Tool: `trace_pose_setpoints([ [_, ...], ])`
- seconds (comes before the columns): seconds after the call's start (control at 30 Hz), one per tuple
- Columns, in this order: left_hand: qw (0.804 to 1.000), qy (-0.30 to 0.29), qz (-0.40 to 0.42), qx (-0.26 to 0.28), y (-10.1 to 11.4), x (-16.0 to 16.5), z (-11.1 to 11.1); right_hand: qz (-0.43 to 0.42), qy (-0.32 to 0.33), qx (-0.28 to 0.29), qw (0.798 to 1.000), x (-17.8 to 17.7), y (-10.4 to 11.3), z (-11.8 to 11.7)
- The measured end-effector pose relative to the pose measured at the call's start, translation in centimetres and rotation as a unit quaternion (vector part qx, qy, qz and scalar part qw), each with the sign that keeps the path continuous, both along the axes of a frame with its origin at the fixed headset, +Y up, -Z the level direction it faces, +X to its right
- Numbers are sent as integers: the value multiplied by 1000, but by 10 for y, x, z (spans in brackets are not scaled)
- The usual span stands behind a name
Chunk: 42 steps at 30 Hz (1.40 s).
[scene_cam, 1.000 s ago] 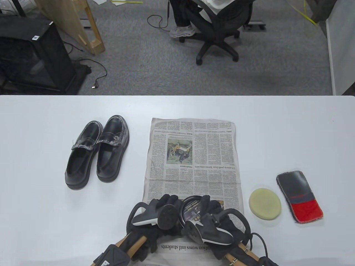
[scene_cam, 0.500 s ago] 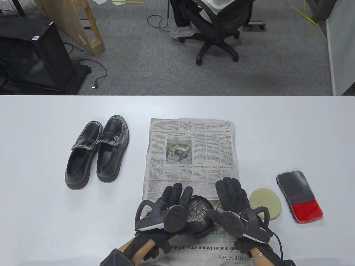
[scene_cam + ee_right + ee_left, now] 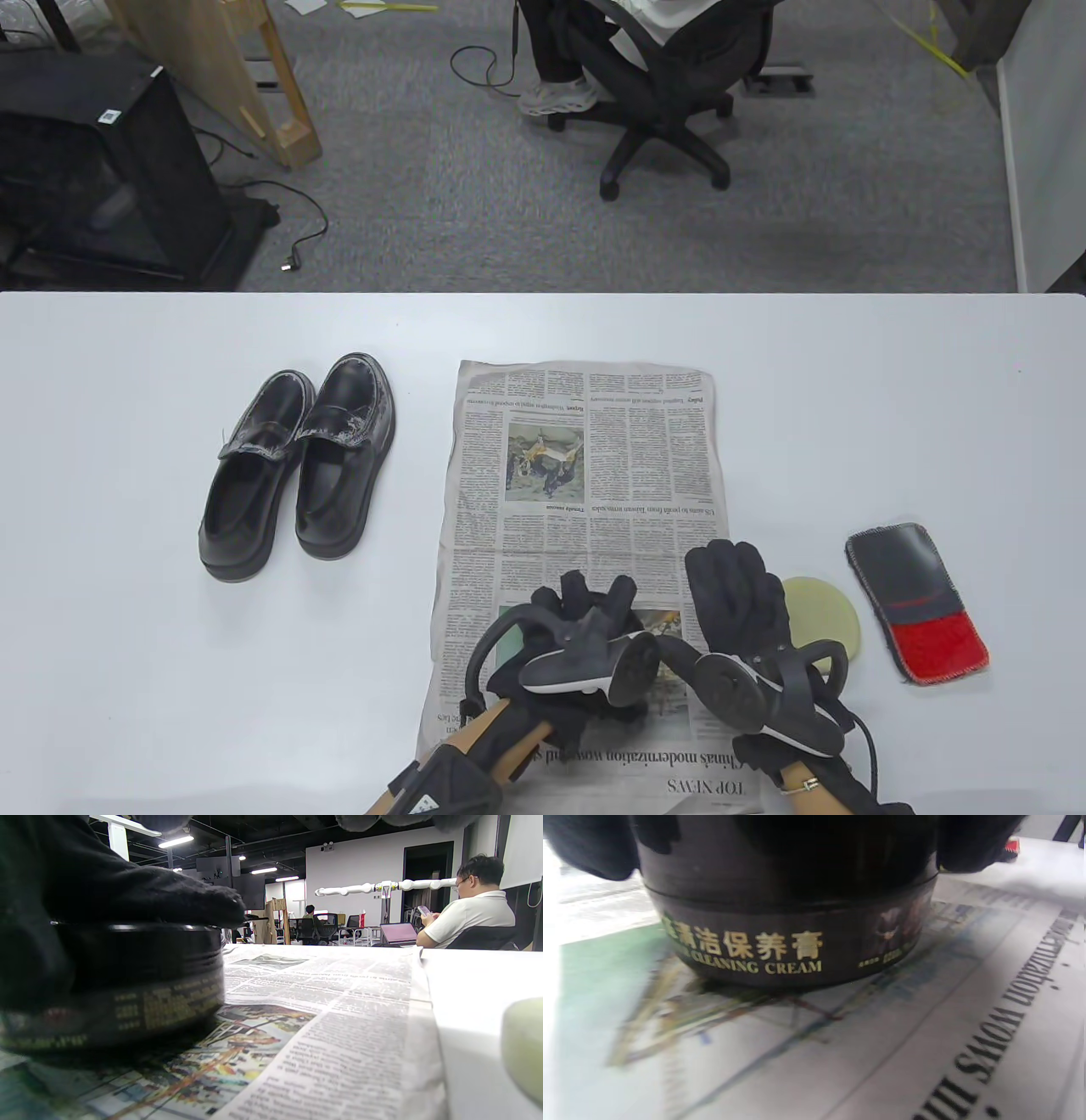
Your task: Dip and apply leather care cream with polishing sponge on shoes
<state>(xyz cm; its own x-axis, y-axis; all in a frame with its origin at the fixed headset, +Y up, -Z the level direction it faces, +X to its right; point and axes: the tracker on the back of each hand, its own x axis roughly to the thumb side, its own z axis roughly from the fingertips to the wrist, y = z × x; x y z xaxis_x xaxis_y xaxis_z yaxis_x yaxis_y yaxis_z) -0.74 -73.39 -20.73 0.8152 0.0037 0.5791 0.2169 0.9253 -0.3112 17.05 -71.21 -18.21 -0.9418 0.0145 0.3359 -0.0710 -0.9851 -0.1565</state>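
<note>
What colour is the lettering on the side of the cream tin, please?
Gold, on the dark tin; the left wrist view shows it best.

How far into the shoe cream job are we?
Early. Setup is done: newspaper is spread. In hand: left hand grips the lidded cream jar; right hand lies open beside it. Left: open the jar, dip sponge, coat shoes.
</note>
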Motion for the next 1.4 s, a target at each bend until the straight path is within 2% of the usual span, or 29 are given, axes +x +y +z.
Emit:
trace_pose_setpoints([
  [0.03,1000,7,8,7,4,-8,-1,0,0,0,1000,0,0,0],
  [0.13,997,67,9,28,26,-62,-5,3,-2,-3,1000,0,-1,-1],
  [0.27,982,188,1,37,34,-147,-11,19,-6,-16,1000,-3,-7,-4],
  [0.3,974,225,13,27,32,-176,-13,22,-5,-19,1000,-5,-8,-4],
  [0.43,949,314,24,8,20,-237,-14,28,-6,-21,999,-7,-10,-5],
  [0.57,938,344,-30,-10,0,-263,-14,29,-7,-45,999,-6,-16,-8],
  [0.63,937,346,-24,-28,-4,-270,-13,30,-6,-58,998,-5,-19,-10],
  [0.67,938,346,2,-24,-4,-271,-13,29,-6,-61,998,-5,-20,-10],
  [0.77,940,339,-29,-35,4,-265,-13,27,-4,-74,997,-5,-23,-12],
  [0.83,947,320,-12,19,14,-252,-10,29,0,-79,996,-6,-25,-12],
  [0.87,952,301,20,59,21,-241,-8,32,3,-86,996,-7,-27,-13],
  [0.97,959,212,139,122,34,-205,-4,34,9,-98,995,-9,-31,-14],
  [1.03,966,162,165,116,35,-181,-6,33,12,-103,994,-10,-32,-14],
  [1.1,980,95,146,100,30,-151,-8,31,16,-112,993,-10,-34,-15],
  [1.17,985,65,138,86,22,-133,-10,30,17,-116,993,-10,-34,-15],
  [1.33,990,38,132,35,-1,-121,-13,33,17,-125,991,-10,-37,-16],
  [1.4,990,46,127,35,-4,-124,-12,35,18,-127,991,-11,-38,-16],
])
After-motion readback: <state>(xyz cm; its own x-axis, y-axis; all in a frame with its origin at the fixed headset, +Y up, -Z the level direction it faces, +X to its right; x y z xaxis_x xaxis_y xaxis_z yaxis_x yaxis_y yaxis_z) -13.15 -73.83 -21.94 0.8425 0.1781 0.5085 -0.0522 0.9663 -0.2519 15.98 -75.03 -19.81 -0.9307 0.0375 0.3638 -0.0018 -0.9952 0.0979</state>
